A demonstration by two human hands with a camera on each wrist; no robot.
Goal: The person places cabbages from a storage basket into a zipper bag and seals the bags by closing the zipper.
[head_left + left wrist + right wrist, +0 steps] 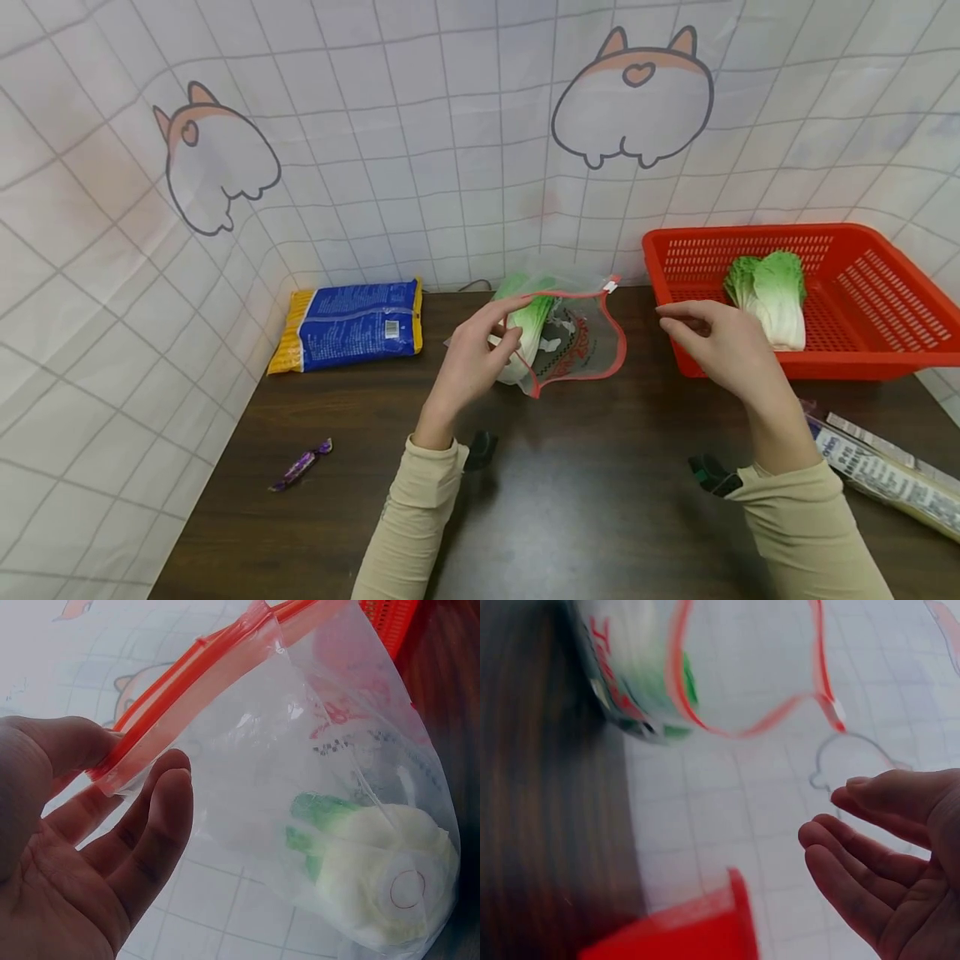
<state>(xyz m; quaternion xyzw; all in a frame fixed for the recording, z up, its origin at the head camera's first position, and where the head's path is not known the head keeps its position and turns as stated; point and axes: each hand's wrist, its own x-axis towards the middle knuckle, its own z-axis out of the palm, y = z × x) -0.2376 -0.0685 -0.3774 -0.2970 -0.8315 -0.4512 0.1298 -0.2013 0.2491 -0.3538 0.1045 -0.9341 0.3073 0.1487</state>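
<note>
A clear slider bag with a red zip rim stands at the back middle of the table, its mouth spread wide. One small napa cabbage lies inside it, its white base showing through the plastic in the left wrist view. My left hand pinches the red rim between thumb and fingers, at the bag's left side. To the right, my right hand hovers by the red basket's near left corner. Its thumb and fingers are relaxed, with nothing between them in the right wrist view.
The red plastic basket at the back right holds another napa cabbage. A blue and yellow packet lies at the back left, a purple wrapped candy nearer the front. Long printed packages lie beside my right forearm.
</note>
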